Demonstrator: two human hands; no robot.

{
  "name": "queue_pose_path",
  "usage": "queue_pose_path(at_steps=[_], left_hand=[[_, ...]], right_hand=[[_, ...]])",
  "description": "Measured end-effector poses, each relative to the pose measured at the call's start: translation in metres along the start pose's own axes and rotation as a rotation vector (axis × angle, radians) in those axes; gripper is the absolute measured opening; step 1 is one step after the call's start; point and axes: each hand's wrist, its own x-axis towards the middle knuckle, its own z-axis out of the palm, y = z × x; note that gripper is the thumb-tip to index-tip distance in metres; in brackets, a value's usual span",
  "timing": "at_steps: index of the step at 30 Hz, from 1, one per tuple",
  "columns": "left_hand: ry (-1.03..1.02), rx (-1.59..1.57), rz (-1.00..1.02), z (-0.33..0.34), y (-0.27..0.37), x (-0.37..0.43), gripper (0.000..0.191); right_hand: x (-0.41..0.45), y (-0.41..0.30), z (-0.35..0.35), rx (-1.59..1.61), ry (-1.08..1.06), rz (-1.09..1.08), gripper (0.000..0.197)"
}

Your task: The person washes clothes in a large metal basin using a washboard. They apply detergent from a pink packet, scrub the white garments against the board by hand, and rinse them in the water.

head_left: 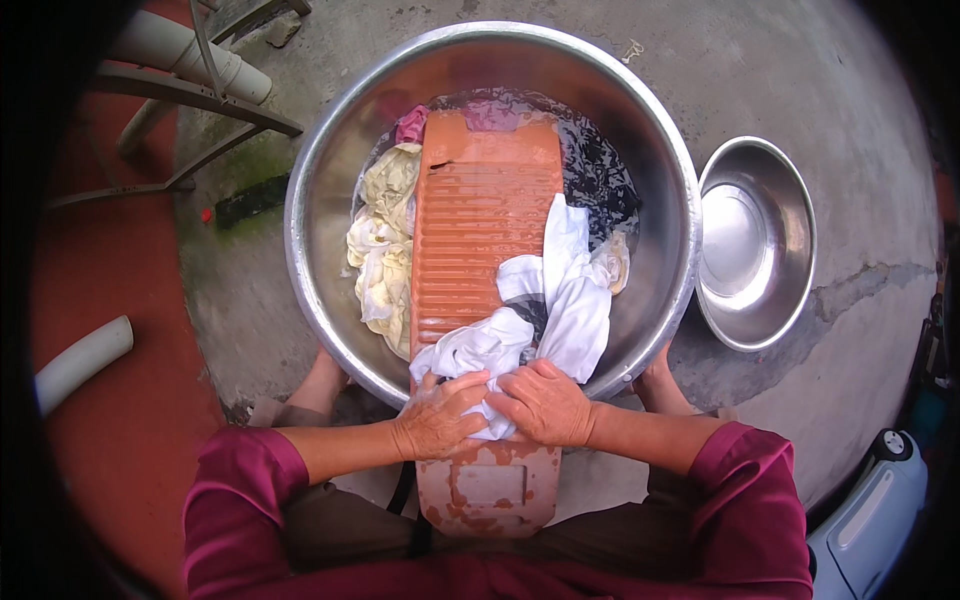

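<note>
A wet white garment (574, 307) is bunched near the lower end of an orange ribbed washboard (480, 232), with one part trailing over the board's right side. My left hand (444, 412) grips the bunch from the left. Close beside it, my right hand (546, 403) has its fingers curled into the same cloth. The board leans inside a large round metal basin (679, 180), its lower end sticking out over the near rim towards my lap. Cream-coloured cloth (386, 255) lies along the board's left side. Dark water or dark cloth (600, 172) fills the right; I cannot tell which.
An oval metal bowl (757, 247) stands against the basin's right side on the concrete floor (847, 187). Metal frame bars (202, 97) and a white pipe (202, 60) lie at upper left. Another pale pipe (86, 364) is on the red floor. A light-blue object (870, 517) is at lower right.
</note>
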Motion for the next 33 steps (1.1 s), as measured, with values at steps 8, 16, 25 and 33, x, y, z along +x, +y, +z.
queue_pose_path(at_steps=[8,16,25,33], left_hand=[[0.602,0.354,-0.565,-0.028,-0.159,0.124,0.029],[0.140,0.019,-0.185,-0.017,-0.005,0.018,0.045],[0.480,-0.083,-0.352,-0.013,-0.052,0.083,0.027],[0.466,0.013,-0.761,-0.025,-0.042,0.096,0.044]], right_hand=[[0.115,0.119,-0.028,-0.445,0.268,0.470,0.052],[0.018,0.001,-0.017,-0.049,-0.032,0.244,0.060],[0.054,0.056,0.010,0.000,0.009,0.494,0.044],[0.058,0.042,-0.004,0.024,0.245,0.533,0.063]])
